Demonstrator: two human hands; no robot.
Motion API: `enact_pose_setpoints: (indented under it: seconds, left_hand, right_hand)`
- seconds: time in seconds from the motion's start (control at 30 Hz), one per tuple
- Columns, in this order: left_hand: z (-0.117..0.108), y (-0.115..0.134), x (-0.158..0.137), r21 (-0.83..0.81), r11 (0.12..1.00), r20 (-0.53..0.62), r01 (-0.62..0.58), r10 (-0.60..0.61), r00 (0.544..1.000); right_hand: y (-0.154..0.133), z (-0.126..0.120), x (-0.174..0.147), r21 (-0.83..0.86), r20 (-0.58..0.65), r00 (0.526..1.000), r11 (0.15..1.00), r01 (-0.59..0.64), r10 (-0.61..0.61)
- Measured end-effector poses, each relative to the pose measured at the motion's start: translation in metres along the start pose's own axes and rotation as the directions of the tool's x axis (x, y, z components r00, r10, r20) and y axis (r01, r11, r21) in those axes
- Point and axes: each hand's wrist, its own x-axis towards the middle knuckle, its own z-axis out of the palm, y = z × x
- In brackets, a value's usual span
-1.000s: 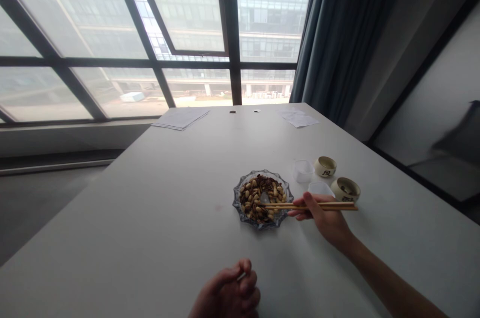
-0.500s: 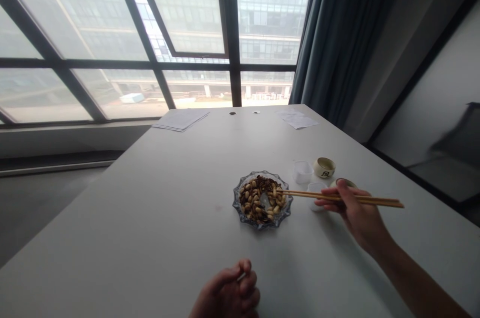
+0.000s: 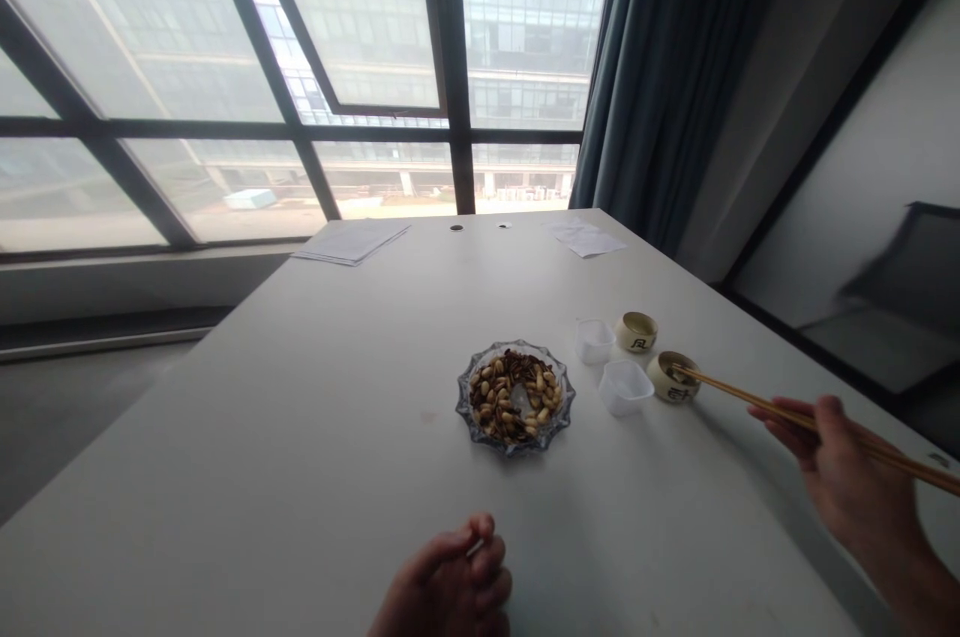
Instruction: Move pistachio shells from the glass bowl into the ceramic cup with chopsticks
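My right hand (image 3: 840, 457) grips a pair of wooden chopsticks (image 3: 724, 387) at the right side of the table. Their tips reach over the mouth of the nearer cream cup (image 3: 673, 389), which bears a dark character; whether they pinch anything there is too small to tell. Left of that cup stands a scalloped glass dish (image 3: 555, 432) holding pistachios (image 3: 491, 387), peanuts (image 3: 541, 387) and dark seeds. My left hand (image 3: 454, 577) rests at the table's near edge with fingers curled together, in front of the dish; nothing shows in it.
Two clear plastic tubs (image 3: 625, 389) sit between the dish and the cups. A second cream cup (image 3: 636, 333) stands just behind the first. Paper sheets (image 3: 352, 242) lie at the far left of the white table (image 3: 315, 397), and more papers (image 3: 589, 239) at the far right.
My right hand has moved right with the chopsticks, taking their tips from the glass dish to the nearer cup. The camera view has shifted slightly. My left hand stays curled in place.
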Motion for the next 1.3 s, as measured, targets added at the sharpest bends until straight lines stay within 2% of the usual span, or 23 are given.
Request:
enact_pose_setpoints:
  seconds: [0.13,0.27,0.37,0.47,0.57,0.7,0.77,0.87,1.03,1.3]
  left_hand:
    - [0.001,0.001,0.0,0.0,1.0,0.0,0.004,-0.004,1.0]
    - [0.0,0.0,0.0,-0.007,1.0,-0.005,0.001,-0.001,1.0]
    - [-0.001,0.0,0.0,-0.003,1.0,-0.012,0.007,-0.007,1.0]
    - [-0.002,0.001,0.0,0.006,1.0,-0.007,0.021,-0.02,1.0]
    - [-0.002,0.001,-0.001,0.015,1.0,-0.005,0.02,-0.02,1.0]
    - [0.0,0.0,-0.001,0.022,1.0,-0.014,-0.002,0.003,1.0]
    - [0.001,-0.001,-0.001,0.033,0.999,-0.018,-0.003,0.004,1.0]
    - [0.001,-0.001,-0.001,0.046,0.999,-0.019,-0.014,0.014,1.0]
    - [-0.001,-0.002,0.0,0.047,0.999,-0.004,-0.01,0.01,1.0]
    - [0.0,0.0,0.001,0.048,0.999,0.006,-0.005,0.005,1.0]
  right_hand:
    - [0.009,-0.006,0.0,-0.013,0.012,1.0,1.0,0.001,-0.001]
    - [0.001,-0.004,-0.004,-0.012,0.016,0.999,0.999,0.049,-0.049]
    - [-0.011,0.011,-0.016,-0.005,0.053,0.992,0.993,0.114,-0.114]
    - [-0.021,0.04,-0.035,0.0,0.174,0.97,0.985,0.172,-0.17]
    - [-0.022,0.075,-0.058,-0.068,0.408,0.903,0.982,0.175,-0.133]
    - [-0.014,0.117,-0.078,-0.146,0.707,0.705,0.966,0.214,-0.05]
    - [-0.009,0.132,-0.081,-0.172,0.794,0.608,0.953,0.248,-0.015]
    - [-0.002,0.145,-0.08,-0.212,0.854,0.519,0.934,0.288,0.034]
    - [0.004,0.149,-0.076,-0.22,0.878,0.475,0.929,0.298,0.055]
    - [0.005,0.148,-0.077,-0.213,0.878,0.475,0.939,0.27,0.062]
